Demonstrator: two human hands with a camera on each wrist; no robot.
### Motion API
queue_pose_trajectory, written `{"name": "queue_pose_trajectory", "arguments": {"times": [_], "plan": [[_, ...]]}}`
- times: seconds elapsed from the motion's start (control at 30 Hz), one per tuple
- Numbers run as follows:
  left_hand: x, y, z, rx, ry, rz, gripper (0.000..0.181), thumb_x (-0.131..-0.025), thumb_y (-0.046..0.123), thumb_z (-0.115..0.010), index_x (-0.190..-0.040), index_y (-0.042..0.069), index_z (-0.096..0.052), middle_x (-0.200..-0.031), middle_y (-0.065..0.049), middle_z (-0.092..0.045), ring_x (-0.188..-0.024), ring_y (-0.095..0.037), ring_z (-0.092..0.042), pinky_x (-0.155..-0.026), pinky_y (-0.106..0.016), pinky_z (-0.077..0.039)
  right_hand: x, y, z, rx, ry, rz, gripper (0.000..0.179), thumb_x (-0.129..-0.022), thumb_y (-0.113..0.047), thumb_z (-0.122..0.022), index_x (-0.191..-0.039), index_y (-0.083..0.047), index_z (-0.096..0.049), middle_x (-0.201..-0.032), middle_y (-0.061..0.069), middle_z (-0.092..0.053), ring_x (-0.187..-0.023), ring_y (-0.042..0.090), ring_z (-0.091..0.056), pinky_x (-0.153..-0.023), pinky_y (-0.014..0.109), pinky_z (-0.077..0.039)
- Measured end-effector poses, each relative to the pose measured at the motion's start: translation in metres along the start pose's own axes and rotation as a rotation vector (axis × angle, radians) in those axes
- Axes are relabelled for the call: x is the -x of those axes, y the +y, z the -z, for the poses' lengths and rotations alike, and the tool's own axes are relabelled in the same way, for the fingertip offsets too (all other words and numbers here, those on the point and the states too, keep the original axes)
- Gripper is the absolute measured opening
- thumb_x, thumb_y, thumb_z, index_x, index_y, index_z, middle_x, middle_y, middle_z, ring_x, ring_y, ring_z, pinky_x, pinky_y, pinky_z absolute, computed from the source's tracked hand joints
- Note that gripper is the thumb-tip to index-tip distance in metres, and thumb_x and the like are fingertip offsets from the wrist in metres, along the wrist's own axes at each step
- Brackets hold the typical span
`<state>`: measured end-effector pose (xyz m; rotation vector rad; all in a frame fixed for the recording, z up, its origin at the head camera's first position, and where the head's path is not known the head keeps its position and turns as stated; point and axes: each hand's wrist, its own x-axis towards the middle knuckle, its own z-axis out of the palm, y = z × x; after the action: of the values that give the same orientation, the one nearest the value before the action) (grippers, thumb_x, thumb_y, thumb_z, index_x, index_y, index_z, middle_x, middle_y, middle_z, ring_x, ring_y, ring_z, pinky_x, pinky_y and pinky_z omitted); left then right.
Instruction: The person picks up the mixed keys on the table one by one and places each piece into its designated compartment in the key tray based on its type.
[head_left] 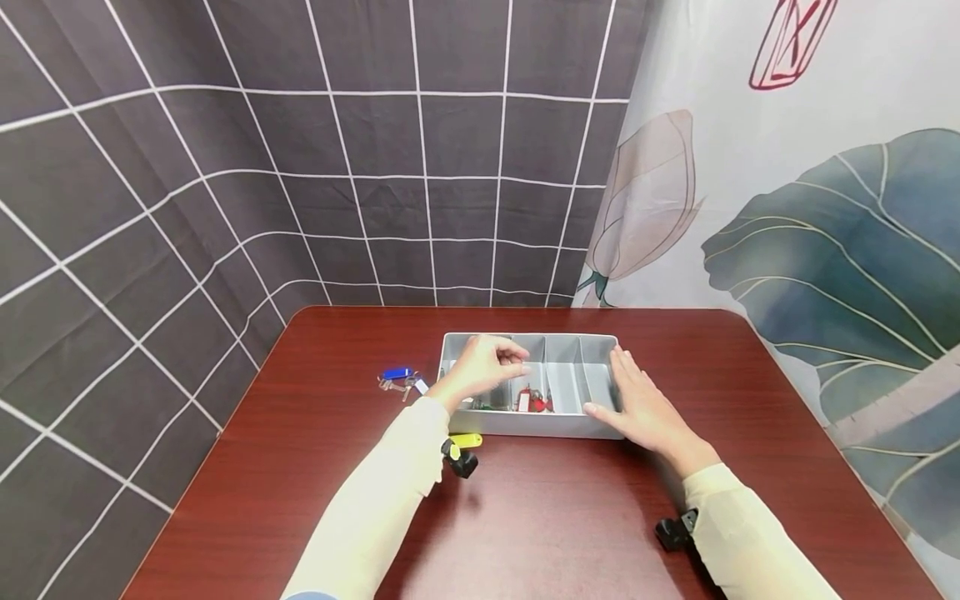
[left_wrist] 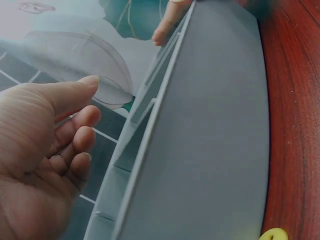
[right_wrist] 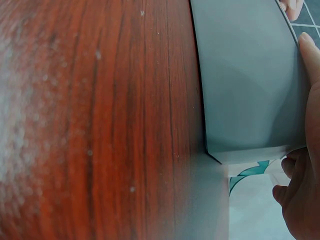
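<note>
A grey divided tray (head_left: 536,426) stands on the table. My left hand (head_left: 483,367) is over its left half, fingers loosely bent; in the left wrist view the thumb and fingertips stand apart with nothing between them. My right hand (head_left: 651,412) rests on the tray's right end, its thumb at the front rim and its fingers fairly straight along the side. Red key tags (head_left: 538,404) lie in a middle compartment. Something green (head_left: 480,405) shows in the compartment to their left, partly hidden by my left hand.
Left of the tray lie keys (head_left: 407,387) with a blue key tag (head_left: 396,373) and a white tag (head_left: 421,387). A yellow key tag (head_left: 467,440) is against the tray's front, beside the left wrist camera (head_left: 460,460). A grid-patterned curtain (head_left: 375,167) hangs behind the table (head_left: 570,508).
</note>
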<state>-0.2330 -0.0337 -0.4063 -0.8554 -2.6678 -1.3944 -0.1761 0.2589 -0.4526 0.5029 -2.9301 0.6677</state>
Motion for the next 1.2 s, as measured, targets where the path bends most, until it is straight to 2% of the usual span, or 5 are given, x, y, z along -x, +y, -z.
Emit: {"name": "queue_pose_trajectory", "arguments": {"times": [0.2, 0.47, 0.8, 1.2], "plan": [[0.007, 0.008, 0.017, 0.012, 0.018, 0.003, 0.019, -0.08, 0.019, -0.078, -0.098, 0.012, -0.075, -0.078, 0.005, -0.066, -0.071, -0.009, -0.058, -0.065, -0.023, -0.049, 0.0, 0.0, 0.0, 0.008, -0.016, -0.003, 0.107, -0.084, -0.063, -0.06, -0.151, 0.004, -0.01, -0.158, 0.021, -0.008, -0.145, 0.037, -0.009, -0.11, 0.059, -0.018], [0.023, 0.01, 0.051, -0.02, 0.082, -0.027, 0.022, -0.079, 0.021, -0.079, -0.097, 0.009, -0.075, -0.077, 0.004, -0.066, -0.07, -0.01, -0.06, -0.065, -0.024, -0.05, 0.0, 0.0, 0.0, 0.004, -0.013, 0.0, 0.108, -0.084, -0.065, -0.058, -0.151, 0.004, -0.01, -0.158, 0.021, -0.008, -0.144, 0.038, -0.01, -0.11, 0.059, -0.018], [0.049, -0.004, 0.091, -0.12, 0.159, 0.028, 0.022, -0.079, 0.022, -0.079, -0.098, 0.012, -0.075, -0.076, 0.005, -0.066, -0.066, -0.012, -0.058, -0.061, -0.027, -0.048, 0.001, -0.001, 0.001, 0.007, -0.012, -0.003, 0.109, -0.084, -0.065, -0.058, -0.15, 0.006, -0.01, -0.158, 0.023, -0.008, -0.145, 0.037, -0.009, -0.11, 0.059, -0.018], [0.081, -0.028, 0.125, -0.181, 0.181, 0.116, 0.026, -0.079, 0.023, -0.08, -0.1, 0.009, -0.074, -0.075, 0.003, -0.067, -0.063, -0.013, -0.06, -0.057, -0.028, -0.05, 0.0, -0.002, 0.002, -0.004, -0.007, 0.001, 0.108, -0.084, -0.065, -0.058, -0.15, 0.006, -0.011, -0.158, 0.022, -0.009, -0.144, 0.038, -0.01, -0.109, 0.059, -0.018]]}}
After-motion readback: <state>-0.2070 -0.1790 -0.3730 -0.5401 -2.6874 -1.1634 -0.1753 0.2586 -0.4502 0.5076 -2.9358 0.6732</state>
